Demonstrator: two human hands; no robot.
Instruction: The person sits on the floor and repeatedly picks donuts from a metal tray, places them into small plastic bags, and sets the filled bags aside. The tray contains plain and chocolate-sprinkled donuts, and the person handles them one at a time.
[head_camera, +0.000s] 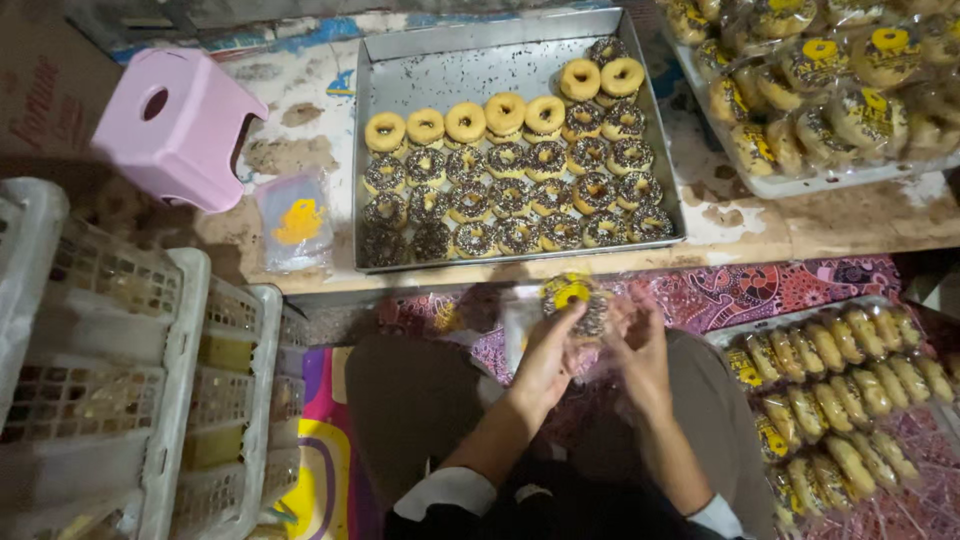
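Left hand (548, 362) and right hand (640, 352), fingers clenched on one bagged donut (578, 305), held over the lap just before the bench (820, 225). Risk: squeezing could smear sprinkles inside the clear wrap. Beyond, metal tray (400, 60) of unwrapped donuts sits near bench edge; a knock could tip it.

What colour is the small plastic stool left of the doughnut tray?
Pale pink; the stool shows clearly in the head view.
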